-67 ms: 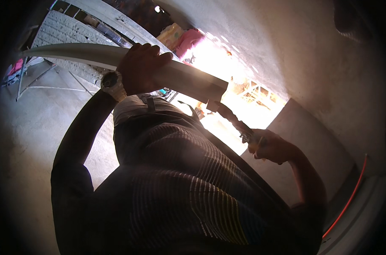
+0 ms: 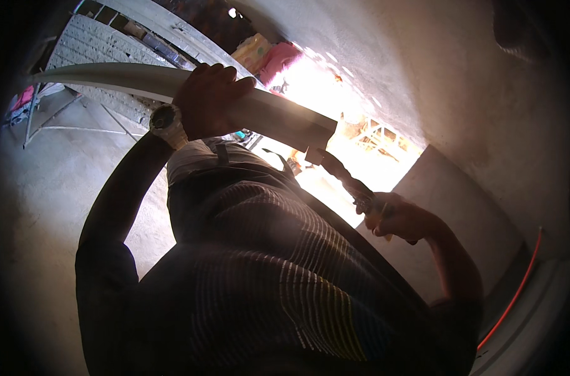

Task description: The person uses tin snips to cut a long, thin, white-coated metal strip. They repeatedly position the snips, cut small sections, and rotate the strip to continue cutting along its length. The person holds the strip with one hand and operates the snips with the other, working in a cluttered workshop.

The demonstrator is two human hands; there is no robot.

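shifted only slightly since the earlier frame: the right hand, by too little to tell a clear direction. shows no plain change in the long pale bar or in the left hand. means, as a judgement, a steady hold on the bar and no new step in the work. grips the bar from above with the left hand, closed over its middle stretch. closes the right hand around the lower end of a dark knobbly piece, seemingly joined to the bar's blunt right end; cannot tell what else lies inside that fist. puts the bar aslant in front of the body, from upper left down toward the right hand. counts as follows: two hands, one bar, one knobbly piece, one wristwatch on the left wrist, one striped garment, one red cord at far right, one pitted board at upper left, one pink cloth near the glare. cannot count the small items in that glare.
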